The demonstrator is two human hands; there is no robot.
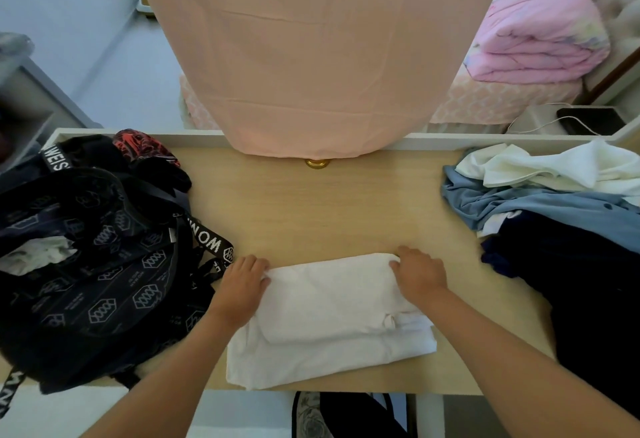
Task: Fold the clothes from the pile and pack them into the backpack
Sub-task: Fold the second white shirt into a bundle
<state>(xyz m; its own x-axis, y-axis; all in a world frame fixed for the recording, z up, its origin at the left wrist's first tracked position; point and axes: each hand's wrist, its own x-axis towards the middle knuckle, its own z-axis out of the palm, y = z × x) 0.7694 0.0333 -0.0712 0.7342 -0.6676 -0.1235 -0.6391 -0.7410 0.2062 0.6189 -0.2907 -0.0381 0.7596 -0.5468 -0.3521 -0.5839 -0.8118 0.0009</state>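
I see both forearms reaching in from the near edge of the counter, bare and angled inward toward each other. My left hand sits knuckles up at the far left corner of the white garment, fingers curled down, its grip closed on the folded edge there. My right hand mirrors it at the far right corner, fingers bent over the cloth and gripping that end of the same fold.

The white garment lies flat in the middle of the counter's near side, already folded into a rough rectangle of several layers. The top layer is narrower than the one under it, and a small wrinkled tab sticks up near the right side. Its near edge lies close to the counter's front.

The black backpack with white printed hexagon marks and lettered straps lies just left of my left hand, its mouth open with some pale cloth showing inside. The pile of clothes, white, blue and dark navy, is heaped at the right end of the counter, apart from the garment.

A pink cloth hangs over the far edge.
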